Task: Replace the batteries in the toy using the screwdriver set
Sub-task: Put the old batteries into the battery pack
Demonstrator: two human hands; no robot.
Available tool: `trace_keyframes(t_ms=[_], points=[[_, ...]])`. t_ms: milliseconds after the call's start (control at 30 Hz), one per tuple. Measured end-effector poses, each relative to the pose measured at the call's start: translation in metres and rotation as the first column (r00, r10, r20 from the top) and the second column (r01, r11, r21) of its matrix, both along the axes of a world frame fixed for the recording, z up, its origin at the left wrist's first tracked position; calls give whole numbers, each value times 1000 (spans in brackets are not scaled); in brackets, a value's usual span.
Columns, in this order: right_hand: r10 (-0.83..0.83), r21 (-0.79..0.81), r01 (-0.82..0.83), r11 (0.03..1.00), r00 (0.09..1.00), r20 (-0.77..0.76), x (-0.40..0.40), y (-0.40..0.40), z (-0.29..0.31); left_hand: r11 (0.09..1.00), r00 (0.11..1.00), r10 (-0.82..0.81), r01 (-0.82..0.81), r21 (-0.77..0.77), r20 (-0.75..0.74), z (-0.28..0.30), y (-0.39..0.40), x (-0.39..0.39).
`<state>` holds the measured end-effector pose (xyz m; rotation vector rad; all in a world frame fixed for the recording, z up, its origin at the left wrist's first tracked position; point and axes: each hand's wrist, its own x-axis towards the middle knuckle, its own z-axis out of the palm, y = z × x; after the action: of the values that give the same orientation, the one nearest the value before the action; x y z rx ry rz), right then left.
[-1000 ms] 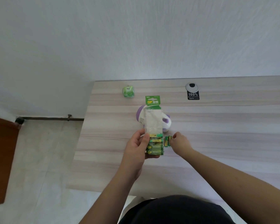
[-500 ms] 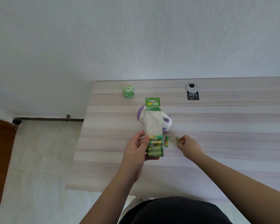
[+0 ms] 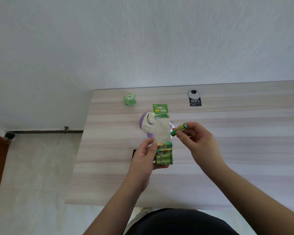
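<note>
While my left hand [image 3: 145,156] grips the battery pack [image 3: 163,143], right fingers [image 3: 182,134] pinch two batteries [image 3: 179,129] at 1 o'clock of it, over the toy [image 3: 146,125]; light, slick, hold mid-barrel.

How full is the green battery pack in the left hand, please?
Partly empty: the green battery pack has a clear, empty upper stretch, with batteries only at the bottom. The right hand pinches loose batteries.

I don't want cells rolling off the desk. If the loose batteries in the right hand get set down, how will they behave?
The loose batteries are smooth cylinders, so they will probably roll on the flat table. The right hand pinches them easily, suggesting they are light and rigid.
</note>
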<state>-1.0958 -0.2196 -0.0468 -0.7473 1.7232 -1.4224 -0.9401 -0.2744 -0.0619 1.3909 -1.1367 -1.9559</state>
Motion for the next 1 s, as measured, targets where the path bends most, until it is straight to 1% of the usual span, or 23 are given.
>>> trace_keyframes(t_ms=[133, 200, 333, 433, 533, 633, 700, 833, 1000], points=[[57, 18, -56, 998, 994, -93, 3, 0, 2, 1000, 1000, 3, -2, 18, -10, -1, 4, -2], [88, 26, -85, 996, 983, -160, 4, 0, 2, 1000, 1000, -3, 3, 18, -3, -1, 5, -1], [166, 72, -153, 986, 957, -238, 5, 1, 0, 1000, 1000, -5, 5, 20, -2, -2, 8, 1], [219, 76, -206, 976, 908, -357, 6, 1, 2, 1000, 1000, -3, 3, 13, 1, -2, 9, 4], [261, 84, -250, 965, 861, -436, 5, 1, 4, 1000, 1000, -9, 9, 5, 0, -1, 11, 6], [267, 123, -238, 964, 812, -519, 3, 1, 1, 1000, 1000, -4, 4, -4, -6, 1, 12, 8], [246, 88, -240, 967, 781, -574, 3, 2, -3, 1000, 1000, 6, -6, -4, -21, 2, 13, 8], [266, 65, -287, 956, 749, -607, 5, 5, -12, 1000, 999, 20, -20, -5, -35, 1, 16, 8], [314, 110, -315, 943, 726, -612, 3, 9, -16, 1000, 998, 23, -23, 0, -50, 1, 16, 11]])
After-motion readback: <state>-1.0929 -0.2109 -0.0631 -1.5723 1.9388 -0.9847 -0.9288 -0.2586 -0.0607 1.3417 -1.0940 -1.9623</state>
